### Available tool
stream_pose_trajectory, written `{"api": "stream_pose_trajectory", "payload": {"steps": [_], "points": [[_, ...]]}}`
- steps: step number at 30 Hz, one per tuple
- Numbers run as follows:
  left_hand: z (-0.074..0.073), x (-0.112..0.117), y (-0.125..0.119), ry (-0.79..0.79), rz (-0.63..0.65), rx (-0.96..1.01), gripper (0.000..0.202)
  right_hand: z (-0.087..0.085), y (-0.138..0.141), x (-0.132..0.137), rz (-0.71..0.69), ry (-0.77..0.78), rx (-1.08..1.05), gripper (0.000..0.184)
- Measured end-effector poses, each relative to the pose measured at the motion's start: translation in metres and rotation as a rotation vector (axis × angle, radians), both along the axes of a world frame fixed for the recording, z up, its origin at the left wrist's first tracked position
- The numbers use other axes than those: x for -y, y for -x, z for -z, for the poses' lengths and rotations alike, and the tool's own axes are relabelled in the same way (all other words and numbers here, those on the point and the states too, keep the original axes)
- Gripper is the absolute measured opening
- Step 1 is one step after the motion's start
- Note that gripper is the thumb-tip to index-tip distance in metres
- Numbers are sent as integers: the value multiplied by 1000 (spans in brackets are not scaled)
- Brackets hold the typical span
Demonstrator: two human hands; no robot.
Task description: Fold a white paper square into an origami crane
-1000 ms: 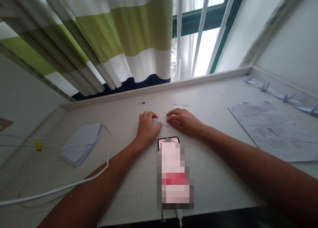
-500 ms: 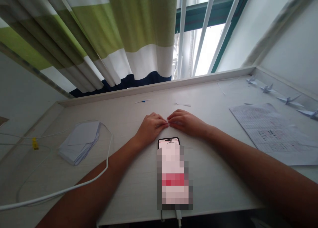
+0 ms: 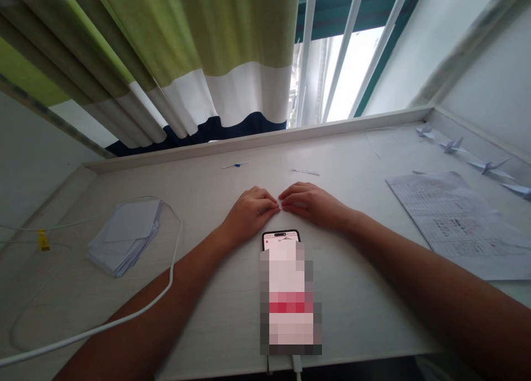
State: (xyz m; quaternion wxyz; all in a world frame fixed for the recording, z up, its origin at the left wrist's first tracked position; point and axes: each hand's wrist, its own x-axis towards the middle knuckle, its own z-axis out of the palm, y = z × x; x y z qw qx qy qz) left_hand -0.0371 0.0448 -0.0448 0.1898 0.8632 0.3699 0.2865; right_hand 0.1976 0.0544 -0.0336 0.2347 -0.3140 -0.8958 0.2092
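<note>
My left hand [image 3: 254,208] and my right hand [image 3: 314,205] meet fingertip to fingertip over the middle of the desk. Both are pinched closed on a small piece of white paper [image 3: 279,204], of which only a sliver shows between the fingers. Its shape is mostly covered. Just below the hands lies a phone [image 3: 286,292] with its screen lit and blurred out, a white cable plugged into its near end.
A stack of white paper [image 3: 124,234] lies on the left, with a white cable [image 3: 171,270] crossing over my left forearm. Printed sheets [image 3: 450,226] lie on the right. Several folded paper cranes [image 3: 452,145] line the right edge. Thin strips [image 3: 306,172] rest beyond my hands.
My fingers stay pinched together in nearly the same place. The view has shifted slightly, so the curtain and window sit a little higher in it.
</note>
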Motion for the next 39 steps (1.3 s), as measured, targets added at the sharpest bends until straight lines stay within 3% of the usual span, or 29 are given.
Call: {"api": "stream_pose_trajectory", "payload": {"steps": [4,6,8,10,17,23,29,39], "points": [[-1,1,1,27,28,54,14,0,-2,0,91,4,-37,19],[-1,2,1,51,-8,85,10,0,-4,-2,201,-18,-38,20],[-1,2,0,75,-84,83,20,0,-7,-3,259,-15,-4,21],[-1,1,0,100,-157,42,29,0,-8,-4,257,14,26,22],[-4,-1,0,242,-231,72,24,-5,-6,0,226,141,-58,20],[-6,1,0,432,-155,281,30,-8,1,5,227,378,-225,28],[-7,2,-1,623,-109,436,44,-7,13,12,269,420,-375,27],[-7,3,-2,686,-90,500,39,-9,12,11,214,600,-409,38]]}}
